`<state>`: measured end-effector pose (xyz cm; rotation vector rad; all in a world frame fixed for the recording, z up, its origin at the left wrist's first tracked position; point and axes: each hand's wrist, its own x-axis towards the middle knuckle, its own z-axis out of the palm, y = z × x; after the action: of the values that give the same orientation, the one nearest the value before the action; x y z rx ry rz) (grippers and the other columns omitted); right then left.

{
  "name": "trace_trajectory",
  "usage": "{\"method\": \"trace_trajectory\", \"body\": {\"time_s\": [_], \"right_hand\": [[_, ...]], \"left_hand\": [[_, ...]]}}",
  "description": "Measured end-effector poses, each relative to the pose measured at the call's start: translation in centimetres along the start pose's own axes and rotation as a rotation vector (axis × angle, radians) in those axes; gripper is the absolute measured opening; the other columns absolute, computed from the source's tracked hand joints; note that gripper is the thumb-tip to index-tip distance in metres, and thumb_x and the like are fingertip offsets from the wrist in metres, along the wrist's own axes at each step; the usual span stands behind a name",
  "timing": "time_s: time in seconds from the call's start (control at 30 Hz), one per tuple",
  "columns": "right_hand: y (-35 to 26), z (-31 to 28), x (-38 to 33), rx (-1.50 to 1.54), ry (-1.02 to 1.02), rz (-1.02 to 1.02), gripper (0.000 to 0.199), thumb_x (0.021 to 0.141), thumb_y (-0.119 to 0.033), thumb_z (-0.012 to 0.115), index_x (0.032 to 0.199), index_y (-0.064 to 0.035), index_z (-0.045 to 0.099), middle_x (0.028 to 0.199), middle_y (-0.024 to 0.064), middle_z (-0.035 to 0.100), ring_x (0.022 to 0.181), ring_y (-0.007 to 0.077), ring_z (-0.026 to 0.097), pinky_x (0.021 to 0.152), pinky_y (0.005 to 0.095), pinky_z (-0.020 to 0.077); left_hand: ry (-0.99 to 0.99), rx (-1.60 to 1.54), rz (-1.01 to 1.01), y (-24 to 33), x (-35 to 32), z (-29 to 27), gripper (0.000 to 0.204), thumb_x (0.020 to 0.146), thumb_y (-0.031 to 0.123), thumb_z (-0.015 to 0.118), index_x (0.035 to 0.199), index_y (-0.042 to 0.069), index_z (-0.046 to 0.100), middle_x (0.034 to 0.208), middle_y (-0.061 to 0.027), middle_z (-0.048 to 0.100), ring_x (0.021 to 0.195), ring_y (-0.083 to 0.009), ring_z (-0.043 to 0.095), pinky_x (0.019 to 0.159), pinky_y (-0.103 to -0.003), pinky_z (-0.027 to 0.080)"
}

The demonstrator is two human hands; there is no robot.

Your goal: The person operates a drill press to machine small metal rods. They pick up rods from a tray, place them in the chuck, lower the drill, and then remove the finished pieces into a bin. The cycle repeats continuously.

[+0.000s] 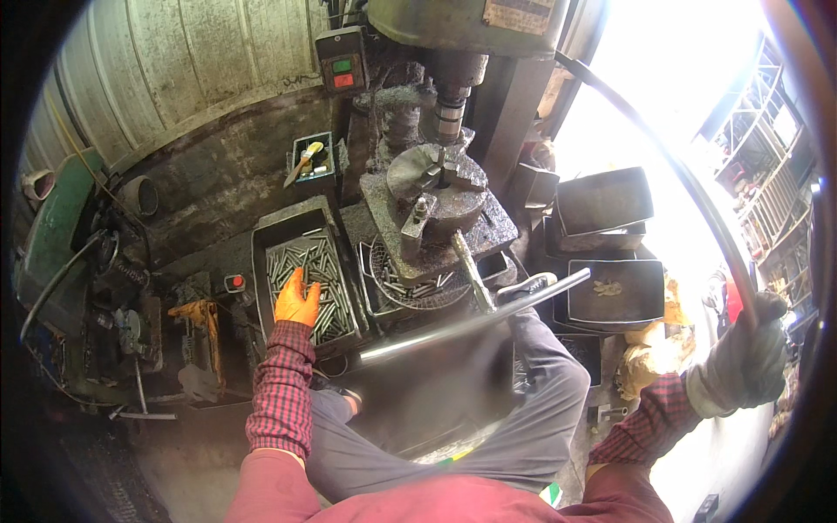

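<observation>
A seated person, seen from above, is working at a drill press. The left hand, in an orange glove, is resting over a dark metal tray in front of the person, left of the machine. Its fingers are bending down toward the loose silver metal pins that are filling the tray; whether they are gripping a pin, I cannot tell. The right hand, in a gray glove, is closing its fingers firmly around the lower end of a long, dark, curved lever, which is arching down from the machine at far right. Under the drill, a round clamp is sitting on the metal base. Below it, more pins are lying in a round wire basket. A shiny metal bar is slanting across above the person's knees. Dark bins are standing to the right, and a switch box with green and red buttons is hanging behind.
</observation>
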<state>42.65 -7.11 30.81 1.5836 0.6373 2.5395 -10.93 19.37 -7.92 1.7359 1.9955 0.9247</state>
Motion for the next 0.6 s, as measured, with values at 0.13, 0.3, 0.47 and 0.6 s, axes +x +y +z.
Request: {"method": "trace_trajectory", "body": {"time_s": [0.13, 0.3, 0.47, 0.6], "right_hand": [[0.1, -0.1, 0.5, 0.019, -0.097, 0.056, 0.038, 0.096, -0.024, 0.075, 0.064, -0.0167, 0.054, 0.057, -0.0049, 0.059, 0.047, 0.0152, 0.057, 0.044, 0.0302, 0.0418], [0.2, 0.4, 1.4, -0.041, 0.070, -0.029, 0.045, 0.099, -0.027, 0.071, 0.060, -0.0185, 0.050, 0.053, -0.0046, 0.054, 0.045, 0.0158, 0.055, 0.043, 0.0341, 0.0367], [0.5, 0.4, 1.6, 0.026, 0.003, 0.030, 0.047, 0.098, -0.027, 0.072, 0.059, -0.0189, 0.049, 0.055, -0.0035, 0.056, 0.047, 0.0177, 0.056, 0.043, 0.0347, 0.0364], [0.9, 1.3, 1.6, 0.008, 0.042, 0.011, 0.047, 0.098, -0.029, 0.073, 0.059, -0.0189, 0.050, 0.056, -0.0040, 0.058, 0.047, 0.0173, 0.057, 0.044, 0.0334, 0.0371]], "left_hand": [[-0.030, -0.019, -0.025, 0.3, 0.0, -0.3, 0.065, 0.094, 0.036, 0.069, 0.149, 0.005, 0.052, 0.126, -0.0189, 0.069, 0.115, -0.0332, 0.068, 0.098, -0.044, 0.053], [-0.051, -0.013, -0.037, 0.4, 0.1, -0.4, 0.066, 0.094, 0.036, 0.070, 0.149, 0.004, 0.052, 0.127, -0.0195, 0.069, 0.117, -0.0347, 0.067, 0.099, -0.044, 0.052], [-0.041, -0.027, -0.033, 0.2, 0.1, -0.2, 0.066, 0.093, 0.035, 0.070, 0.148, 0.003, 0.052, 0.126, -0.0204, 0.069, 0.116, -0.0351, 0.068, 0.099, -0.044, 0.053], [-0.040, -0.044, -0.022, 0.3, 0.1, -0.2, 0.066, 0.093, 0.035, 0.070, 0.148, 0.003, 0.052, 0.127, -0.0208, 0.069, 0.116, -0.0353, 0.068, 0.100, -0.044, 0.052]]}}
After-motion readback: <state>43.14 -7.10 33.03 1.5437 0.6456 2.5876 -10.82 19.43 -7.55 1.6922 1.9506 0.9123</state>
